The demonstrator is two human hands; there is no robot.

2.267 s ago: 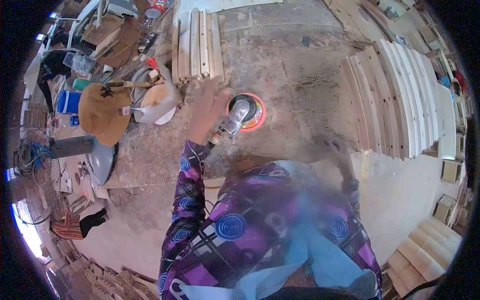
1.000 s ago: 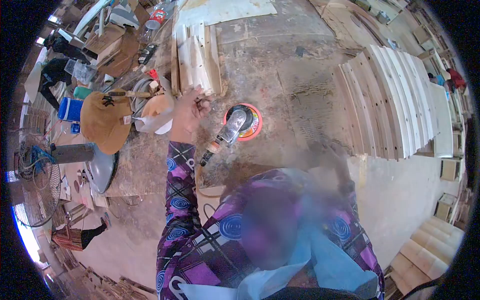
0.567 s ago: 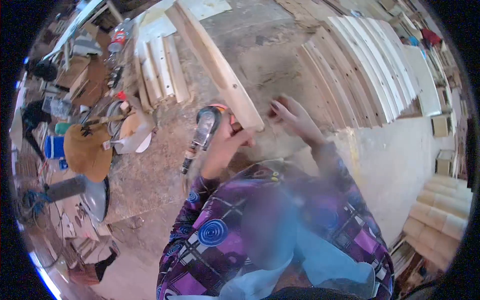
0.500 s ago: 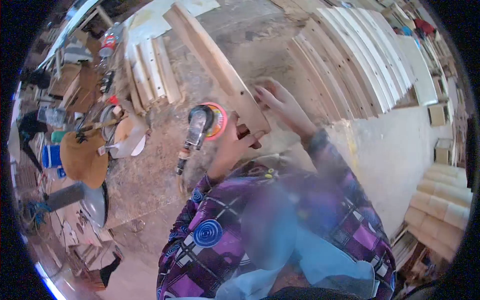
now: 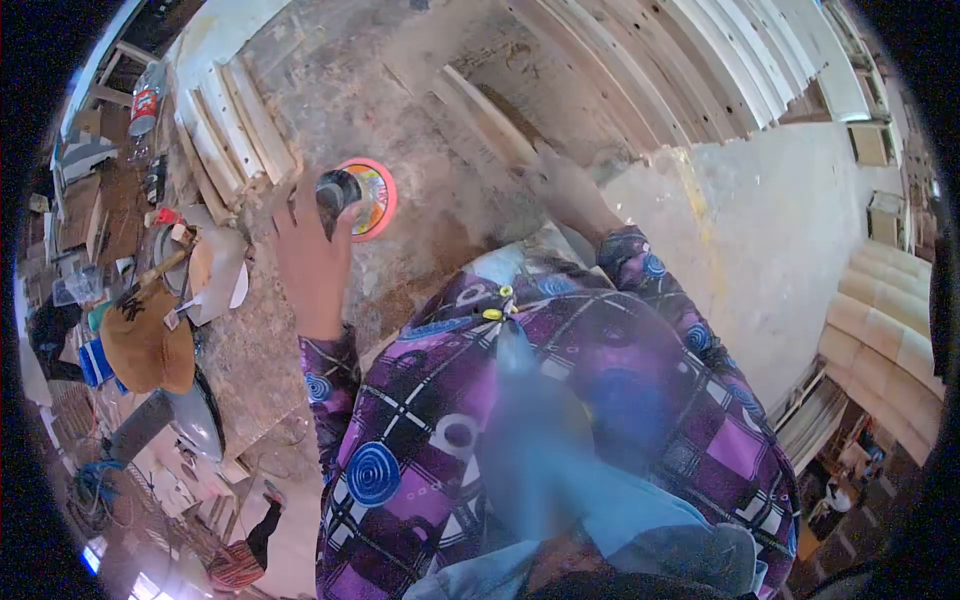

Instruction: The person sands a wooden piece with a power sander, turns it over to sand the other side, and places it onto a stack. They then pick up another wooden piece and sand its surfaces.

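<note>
The left hand [image 5: 312, 250] has left the slat [image 5: 487, 118], at 12 o'clock, for the sander [image 5: 374, 200], at 10, fingers apart; only the right hand [image 5: 562, 192] attends the slat, its grip too blurred to tell.

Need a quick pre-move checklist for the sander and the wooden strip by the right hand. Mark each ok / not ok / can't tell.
1. Left hand at the sander: ok, over its body. Closed grip: cannot tell.
2. Right hand at the near end of the wooden strip: ok. Firm hold: cannot tell, blurred.
3. Sander apart from the strip: ok, bare table between.
4. Strip apart from the right-hand stack: ok, a gap shows.
5. Sander disc stopped: cannot tell from a still.
6. Sander's hose end clear: cannot tell, hidden.
</note>
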